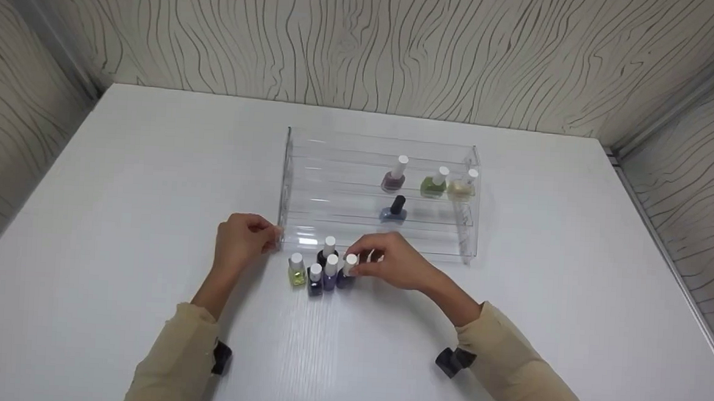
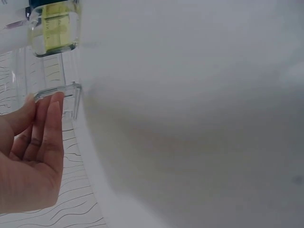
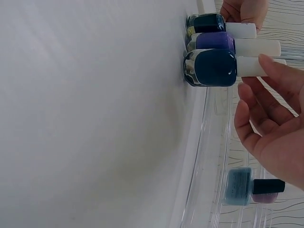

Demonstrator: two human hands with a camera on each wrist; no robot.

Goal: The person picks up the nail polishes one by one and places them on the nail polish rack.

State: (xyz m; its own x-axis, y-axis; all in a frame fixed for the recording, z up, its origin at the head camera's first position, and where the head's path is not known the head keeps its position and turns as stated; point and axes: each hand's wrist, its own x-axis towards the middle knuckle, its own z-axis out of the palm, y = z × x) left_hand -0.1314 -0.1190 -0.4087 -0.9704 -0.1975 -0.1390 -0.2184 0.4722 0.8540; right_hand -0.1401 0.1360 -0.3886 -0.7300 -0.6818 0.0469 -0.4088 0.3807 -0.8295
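Note:
My right hand (image 1: 393, 260) pinches the white cap of a dark blue nail polish bottle (image 3: 211, 68), which stands upright on the table. Beside that bottle are a purple nail polish (image 3: 216, 42), a small dark nail polish (image 1: 315, 286) and a black one (image 1: 327, 255) behind them. A yellow nail polish (image 1: 296, 275) stands at the left of this group. With thumb and fingertips, my left hand (image 1: 241, 243) grips the front left corner of a clear stepped display rack (image 1: 332, 214).
On the rack's upper part stand a mauve nail polish (image 1: 393, 181), a green one (image 1: 433, 187) and a pale cream one (image 1: 460, 189). A grey-blue nail polish with a black cap (image 1: 393, 214) stands a step lower. A wood-patterned wall (image 1: 365, 48) rises behind the white table (image 1: 150, 183).

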